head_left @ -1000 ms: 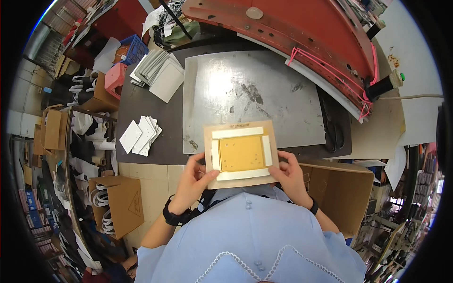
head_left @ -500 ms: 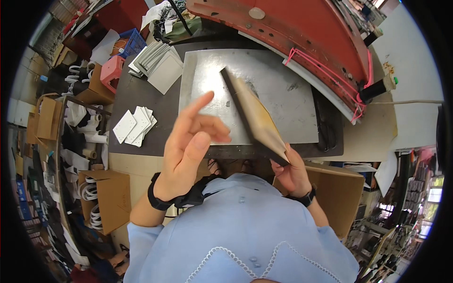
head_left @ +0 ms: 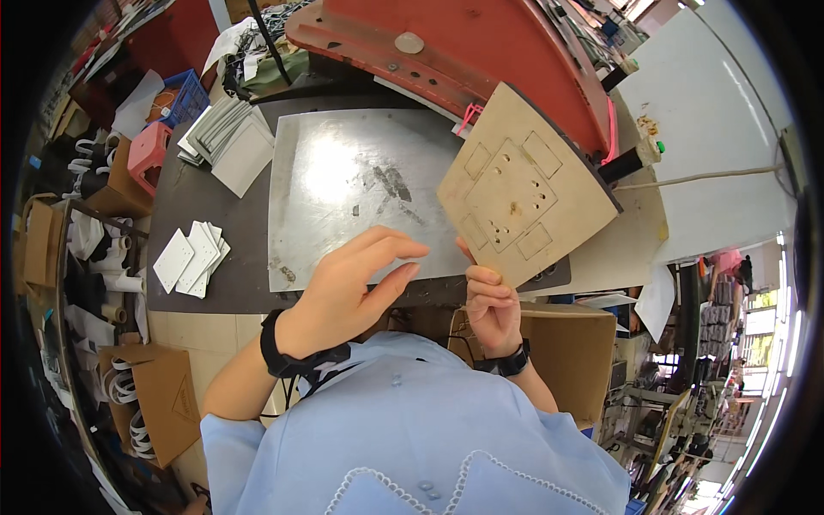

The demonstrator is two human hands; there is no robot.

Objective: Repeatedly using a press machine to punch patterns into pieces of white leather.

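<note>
My right hand [head_left: 493,309] grips a tan, square cutting die [head_left: 513,193] by its lower corner. The die is raised and tilted, its face toward me, showing rectangular outlines and several small holes; a dark layer lines its far edge. My left hand [head_left: 352,287] is open and holds nothing, its fingers pointing right and the thumb apart, over the front part of a shiny metal plate [head_left: 300,197]. To the left on the dark table lie several small white punched pieces [head_left: 196,257]. Behind them leans a fanned stack of pale grey sheets [head_left: 232,146].
A large red machine body [head_left: 515,51] overhangs the far side, with a black handle [head_left: 631,161] at its right. An open cardboard box [head_left: 558,356] stands beside me at the right, another box [head_left: 167,399] at the lower left. A pink stool [head_left: 148,157] and blue crate [head_left: 183,101] are beyond the table's left edge.
The cutting die has turned from nearly edge-on to facing me and moved right, held in my right hand. My left hand has lowered, its fingers swinging toward the right. The view has shifted.
</note>
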